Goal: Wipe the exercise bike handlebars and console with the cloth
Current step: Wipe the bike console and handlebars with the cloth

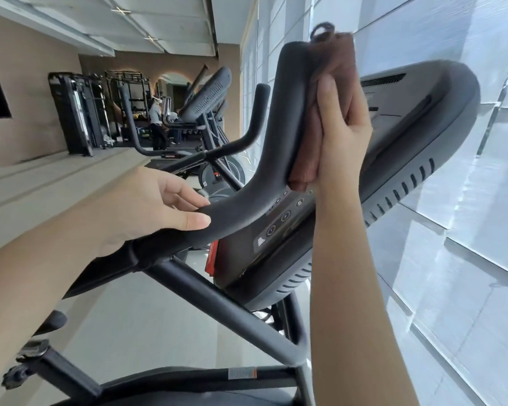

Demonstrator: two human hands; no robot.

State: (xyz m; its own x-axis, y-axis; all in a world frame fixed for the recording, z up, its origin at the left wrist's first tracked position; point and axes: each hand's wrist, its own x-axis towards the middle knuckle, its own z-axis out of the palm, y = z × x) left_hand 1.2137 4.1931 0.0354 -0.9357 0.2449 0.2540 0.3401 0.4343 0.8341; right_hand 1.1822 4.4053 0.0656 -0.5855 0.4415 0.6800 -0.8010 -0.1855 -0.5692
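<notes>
The view is tilted. A black exercise bike fills the middle, with its padded handlebar [241,206] curving from lower left up to a raised horn [288,92]. My left hand [162,203] grips the lower stretch of the handlebar, fingers wrapped over it. My right hand [342,127] presses a folded brown cloth [332,63] flat against the right side of the raised horn. The grey console [423,118] with its button panel [279,227] sits just behind and below the cloth.
The bike's frame tubes [217,300] and seat [188,385] lie below. Large bright windows [467,259] run along the right. A second bike [211,153] stands beyond, with weight racks [79,112] and a person [156,118] far back.
</notes>
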